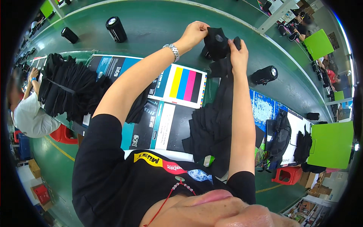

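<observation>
Both my arms reach to the far side of the bench. My left hand (194, 34) pinches the upper left edge of a black cloth piece (217, 44), which has a dull grey patch on it. On its right side, my right hand (239, 56) is closed, with black fabric showing between thumb and fingers. Under the cloth's left edge a dark shape shows, but I cannot make out what it is. Below my hands, long black cloth pieces (211, 125) lie overlapping in a pile that runs toward me.
Black cylindrical speakers (116, 29) stand or lie along the green conveyor (151, 28). At left a large bundle of black cloth (68, 89) sits near a co-worker (36, 113). Printed sheets (185, 86) cover the middle bench; a black backpack (279, 132) lies right.
</observation>
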A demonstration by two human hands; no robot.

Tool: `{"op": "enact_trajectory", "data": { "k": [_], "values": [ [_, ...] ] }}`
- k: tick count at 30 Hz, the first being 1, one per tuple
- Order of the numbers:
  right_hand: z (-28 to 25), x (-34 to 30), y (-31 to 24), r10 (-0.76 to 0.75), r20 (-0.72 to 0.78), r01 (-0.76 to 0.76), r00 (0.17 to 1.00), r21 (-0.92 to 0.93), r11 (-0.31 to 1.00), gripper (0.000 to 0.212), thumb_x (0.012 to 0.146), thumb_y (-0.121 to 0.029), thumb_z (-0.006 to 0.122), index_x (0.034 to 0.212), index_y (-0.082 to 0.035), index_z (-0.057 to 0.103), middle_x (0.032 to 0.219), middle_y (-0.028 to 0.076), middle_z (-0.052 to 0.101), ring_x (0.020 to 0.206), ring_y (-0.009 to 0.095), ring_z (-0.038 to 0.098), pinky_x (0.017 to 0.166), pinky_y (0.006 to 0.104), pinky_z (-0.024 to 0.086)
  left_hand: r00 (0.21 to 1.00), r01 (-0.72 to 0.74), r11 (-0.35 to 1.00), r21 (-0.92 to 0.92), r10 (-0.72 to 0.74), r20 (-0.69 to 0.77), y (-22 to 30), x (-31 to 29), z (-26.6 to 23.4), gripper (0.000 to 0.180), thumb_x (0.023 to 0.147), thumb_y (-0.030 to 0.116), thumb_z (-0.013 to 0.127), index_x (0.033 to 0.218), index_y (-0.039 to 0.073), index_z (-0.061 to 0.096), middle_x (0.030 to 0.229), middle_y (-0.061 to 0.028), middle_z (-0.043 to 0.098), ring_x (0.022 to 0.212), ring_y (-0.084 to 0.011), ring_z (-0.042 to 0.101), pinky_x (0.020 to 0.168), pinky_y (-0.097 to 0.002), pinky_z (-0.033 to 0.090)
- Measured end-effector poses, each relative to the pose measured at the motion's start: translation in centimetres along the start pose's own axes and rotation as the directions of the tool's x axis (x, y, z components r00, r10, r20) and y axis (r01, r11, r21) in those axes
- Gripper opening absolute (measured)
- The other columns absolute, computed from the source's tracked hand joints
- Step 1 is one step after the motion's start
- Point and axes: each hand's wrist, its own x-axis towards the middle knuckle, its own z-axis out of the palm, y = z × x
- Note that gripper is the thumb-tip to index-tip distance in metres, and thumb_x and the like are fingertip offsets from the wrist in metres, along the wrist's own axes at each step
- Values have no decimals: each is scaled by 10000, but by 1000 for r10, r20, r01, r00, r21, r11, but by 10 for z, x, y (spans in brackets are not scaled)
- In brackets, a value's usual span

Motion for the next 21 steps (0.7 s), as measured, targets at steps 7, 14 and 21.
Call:
{"op": "enact_trajectory", "data": {
  "k": [7,14,21],
  "values": [
    [7,53,75,479,87,-483,874,273,832,288,852,-145,605,1063,50,601,941,147,654,818,207,629,696,317,489,862,500,782,-372,-493,120,-11,33,35,96,874,30,570,865,-64,583,761,-59,596,716,-138,588,657,-249,489],
    [2,47,78,516,123,-526,848,73,847,309,794,-133,571,1021,61,647,911,162,671,827,239,650,725,345,501,732,680,700,-220,-664,151,-27,34,35,219,880,109,608,932,-103,597,941,-164,630,771,-187,634,700,-290,523],
    [-1,57,109,420,-6,-408,908,-247,879,396,740,-252,561,975,46,675,1010,223,671,995,329,638,847,382,464,778,622,752,-220,-560,284,-19,59,68,307,906,288,602,1001,-3,624,988,-78,657,836,-182,641,782,-339,530]
  ]
}}
